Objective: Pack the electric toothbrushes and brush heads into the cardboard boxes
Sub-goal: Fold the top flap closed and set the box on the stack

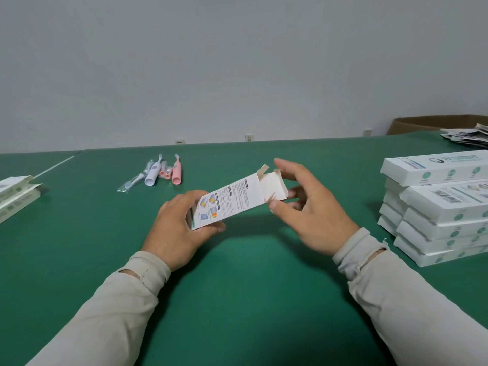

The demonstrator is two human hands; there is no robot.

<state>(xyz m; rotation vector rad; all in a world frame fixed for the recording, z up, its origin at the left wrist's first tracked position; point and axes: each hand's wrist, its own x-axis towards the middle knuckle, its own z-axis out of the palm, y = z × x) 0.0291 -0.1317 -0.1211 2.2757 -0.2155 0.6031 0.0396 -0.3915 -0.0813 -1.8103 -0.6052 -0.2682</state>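
A white printed cardboard box (pixel 232 198) is held above the green table (pixel 250 299), tilted up to the right. My left hand (pixel 177 228) grips its lower left end. My right hand (pixel 309 207) is at the open upper end, thumb and fingers on the raised flap (pixel 273 188). Farther back on the table lie a white electric toothbrush (pixel 153 174), a pink one (pixel 176 172) and several wrapped brush heads (pixel 132 182).
Stacks of closed white boxes (pixel 438 212) stand at the right. Flat unfolded boxes (pixel 15 196) lie at the left edge. A brown carton (pixel 433 124) and a pile of leaflets (pixel 467 137) sit at the far right. A grey wall runs behind the table.
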